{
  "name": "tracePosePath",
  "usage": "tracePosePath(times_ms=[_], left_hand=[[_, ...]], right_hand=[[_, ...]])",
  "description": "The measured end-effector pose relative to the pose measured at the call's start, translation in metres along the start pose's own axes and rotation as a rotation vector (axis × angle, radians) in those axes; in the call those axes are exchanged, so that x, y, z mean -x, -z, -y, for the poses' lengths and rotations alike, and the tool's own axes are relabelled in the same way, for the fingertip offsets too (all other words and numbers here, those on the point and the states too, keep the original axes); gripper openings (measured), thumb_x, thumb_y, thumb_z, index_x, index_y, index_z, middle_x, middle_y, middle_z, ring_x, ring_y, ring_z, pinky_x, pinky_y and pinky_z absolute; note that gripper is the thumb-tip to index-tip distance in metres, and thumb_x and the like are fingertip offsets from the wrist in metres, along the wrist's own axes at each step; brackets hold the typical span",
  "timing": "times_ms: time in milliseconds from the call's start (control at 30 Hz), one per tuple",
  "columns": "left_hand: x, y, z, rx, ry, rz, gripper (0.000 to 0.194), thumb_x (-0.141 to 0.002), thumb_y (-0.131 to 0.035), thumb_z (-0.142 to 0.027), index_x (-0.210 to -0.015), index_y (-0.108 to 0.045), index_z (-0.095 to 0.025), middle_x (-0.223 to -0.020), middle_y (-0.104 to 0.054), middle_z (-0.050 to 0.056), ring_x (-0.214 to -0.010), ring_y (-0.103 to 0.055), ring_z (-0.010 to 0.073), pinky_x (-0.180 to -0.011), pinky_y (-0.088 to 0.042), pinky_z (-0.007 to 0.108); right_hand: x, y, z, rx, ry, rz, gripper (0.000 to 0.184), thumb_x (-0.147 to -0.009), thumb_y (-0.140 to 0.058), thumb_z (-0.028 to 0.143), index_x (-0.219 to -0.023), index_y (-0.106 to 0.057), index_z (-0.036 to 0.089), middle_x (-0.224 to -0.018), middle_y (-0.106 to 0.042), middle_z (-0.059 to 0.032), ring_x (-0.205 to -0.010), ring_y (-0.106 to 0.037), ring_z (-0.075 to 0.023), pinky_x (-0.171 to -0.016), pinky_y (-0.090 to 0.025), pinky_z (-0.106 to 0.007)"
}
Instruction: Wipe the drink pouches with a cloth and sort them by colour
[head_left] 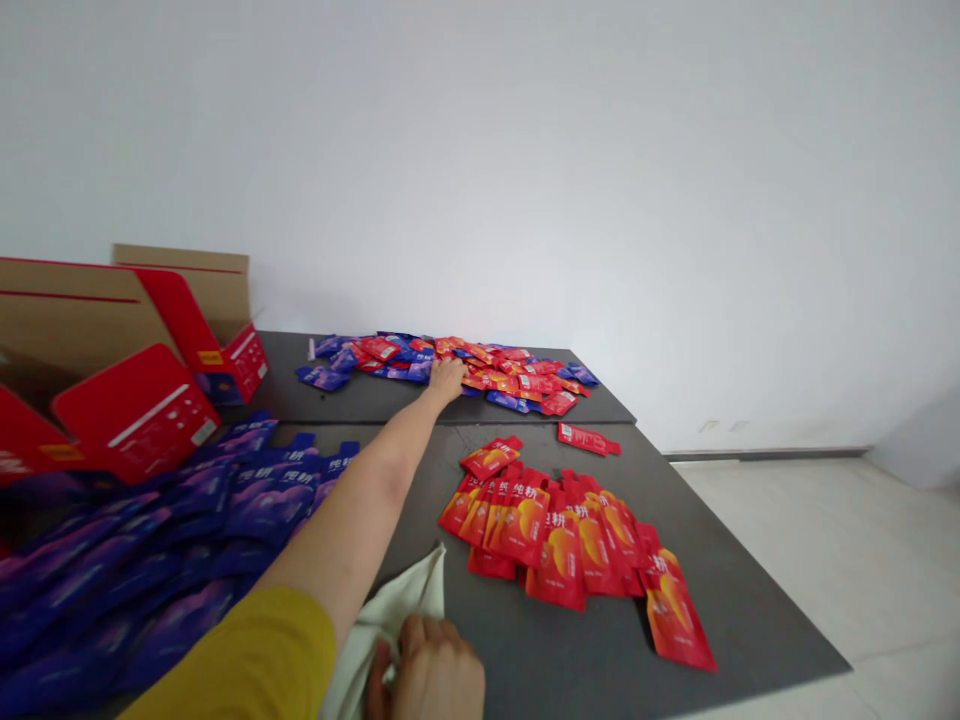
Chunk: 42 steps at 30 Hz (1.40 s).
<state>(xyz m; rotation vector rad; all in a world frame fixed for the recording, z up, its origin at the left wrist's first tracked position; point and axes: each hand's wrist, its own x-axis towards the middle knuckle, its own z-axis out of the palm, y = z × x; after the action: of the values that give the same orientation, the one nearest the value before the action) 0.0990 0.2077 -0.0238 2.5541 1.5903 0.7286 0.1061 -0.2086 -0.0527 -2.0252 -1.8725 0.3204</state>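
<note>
My left hand is stretched far forward to the mixed pile of red and purple-blue pouches. The back of the hand faces me and its fingertips are hidden among the pouches, so I cannot see whether they grip one. Low in the view, my right hand is closed on a whitish cloth at the near side of the dark table. To its right lie red-orange pouches, overlapping in a fanned row. Purple-blue pouches cover the left side, partly behind my left arm.
Two open red cardboard boxes, the nearer and the farther, stand at the left. A lone red pouch lies near the seam between the tables. The dark tabletop ends at the right above a pale floor. A white wall rises behind.
</note>
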Motion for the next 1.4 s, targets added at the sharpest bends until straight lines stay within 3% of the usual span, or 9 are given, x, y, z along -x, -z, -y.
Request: tracePosePath(times_ms=[133, 300, 400, 533, 733, 900, 1067, 1233, 1400], left_hand=[[0.026, 0.027, 0.003, 0.002, -0.094, -0.022, 0.025, -0.077, -0.053, -0.006, -0.088, -0.072, -0.017, -0.105, -0.067, 0.012, -0.111, -0.052, 0.0267, -0.099, -0.033, 0.042], [0.071, 0.088, 0.001, 0.012, -0.364, 0.025, 0.022, -0.08, -0.055, -0.011, -0.081, -0.074, -0.021, -0.094, -0.072, 0.007, -0.101, -0.057, 0.0207, -0.097, -0.033, 0.037], [0.115, 0.127, -0.003, 0.098, -0.518, 0.101, 0.02, -0.082, -0.056, -0.018, -0.084, -0.075, -0.023, -0.105, -0.072, 0.007, -0.105, -0.057, 0.021, -0.101, -0.032, 0.04], [0.186, 0.153, -0.01, 0.295, -0.522, 0.189, 0.015, -0.081, -0.064, -0.033, -0.076, -0.075, -0.023, -0.1, -0.074, 0.01, -0.118, -0.052, 0.0245, -0.104, -0.033, 0.041], [0.29, 0.124, -0.018, 0.404, -0.517, 0.329, 0.017, -0.081, -0.064, -0.036, -0.079, -0.077, -0.025, -0.099, -0.074, 0.009, -0.119, -0.055, 0.0236, -0.104, -0.038, 0.039], [0.324, 0.11, -0.022, 0.158, -0.554, 0.27, 0.022, -0.088, -0.055, -0.026, -0.095, -0.076, -0.027, -0.126, -0.064, 0.007, -0.143, -0.027, 0.026, -0.112, -0.025, 0.047], [0.338, 0.132, -0.041, -0.043, -0.374, 0.276, 0.043, -0.084, -0.052, -0.012, -0.125, -0.062, -0.021, -0.152, -0.035, 0.012, -0.146, -0.015, 0.0299, -0.113, -0.024, 0.05], [0.398, 0.131, -0.067, 0.079, 0.023, -0.039, 0.075, -0.077, -0.044, -0.005, -0.15, -0.026, -0.009, -0.147, -0.043, 0.015, -0.141, -0.032, 0.0225, -0.113, -0.032, 0.037], [0.44, 0.107, -0.075, 0.228, 0.108, -0.043, 0.072, -0.073, -0.041, -0.002, -0.144, -0.041, -0.013, -0.144, -0.048, 0.012, -0.134, -0.043, 0.0222, -0.113, -0.034, 0.035]], right_hand=[[0.002, 0.005, 0.001, 0.014, 0.02, -0.015, 0.012, -0.079, -0.053, 0.019, -0.078, -0.064, 0.021, -0.078, -0.068, -0.0081, -0.078, -0.066, -0.0268, -0.068, -0.048, -0.034], [0.002, 0.004, -0.004, 0.008, 0.034, -0.072, 0.014, -0.082, -0.052, 0.021, -0.078, -0.065, 0.02, -0.076, -0.069, -0.008, -0.076, -0.067, -0.0256, -0.064, -0.046, -0.031], [0.004, 0.011, -0.007, -0.021, 0.046, -0.088, 0.02, -0.086, -0.051, 0.029, -0.076, -0.066, 0.02, -0.073, -0.069, -0.0083, -0.069, -0.067, -0.0236, -0.058, -0.041, -0.027], [0.018, 0.032, -0.004, -0.233, 0.026, -0.215, 0.033, -0.091, -0.047, 0.039, -0.068, -0.063, 0.021, -0.064, -0.066, -0.0032, -0.061, -0.061, -0.0171, -0.054, -0.033, -0.024], [0.038, 0.087, 0.001, -0.652, 0.119, -0.537, 0.039, -0.087, -0.052, 0.049, -0.063, -0.056, 0.019, -0.054, -0.052, 0.0041, -0.052, -0.046, -0.0108, -0.054, -0.031, -0.022], [0.015, 0.105, -0.009, -0.685, 0.073, -0.63, 0.04, -0.084, -0.055, 0.052, -0.062, -0.055, 0.019, -0.056, -0.051, 0.004, -0.054, -0.045, -0.0116, -0.054, -0.031, -0.023], [-0.005, 0.073, -0.012, -0.56, 0.048, -0.526, 0.039, -0.089, -0.047, 0.054, -0.083, -0.061, 0.018, -0.074, -0.063, -0.0017, -0.07, -0.055, -0.0167, -0.066, -0.038, -0.025], [0.017, 0.023, -0.004, -0.205, 0.287, -0.185, 0.046, -0.091, -0.044, 0.05, -0.121, -0.054, 0.016, -0.117, -0.058, -0.0122, -0.109, -0.048, -0.025, -0.091, -0.036, -0.037], [0.028, 0.007, 0.008, 0.053, 0.255, -0.071, 0.052, -0.086, -0.056, 0.044, -0.128, -0.046, 0.015, -0.126, -0.046, -0.0169, -0.115, -0.04, -0.0309, -0.092, -0.037, -0.043]])
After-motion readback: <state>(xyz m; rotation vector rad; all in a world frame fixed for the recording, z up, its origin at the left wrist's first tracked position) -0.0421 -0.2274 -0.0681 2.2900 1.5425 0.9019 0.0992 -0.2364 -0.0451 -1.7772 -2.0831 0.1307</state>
